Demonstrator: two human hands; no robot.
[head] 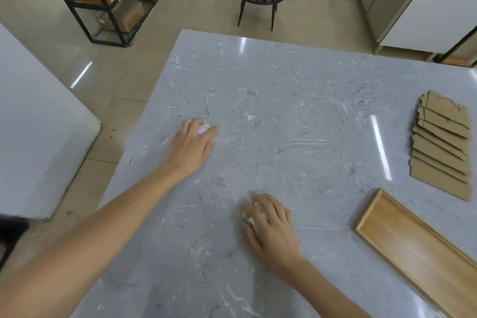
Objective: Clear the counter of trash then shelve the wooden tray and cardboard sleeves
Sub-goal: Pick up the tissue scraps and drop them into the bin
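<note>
Hands on grey marble counter [296, 90]: my left hand [192, 146] closes over a white paper scrap [203, 128]; my right hand [271, 224] covers a crumpled tan scrap [254, 210]. Wooden tray [413, 248] and cardboard sleeves [441, 144] lie far right.

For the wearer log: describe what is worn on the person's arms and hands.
Nothing worn shows. The left hand and right hand are bare, without gloves, and no rings, watch or wristband can be seen. Both forearms are uncovered as far as the picture's edge; no sleeve comes into view.
</note>
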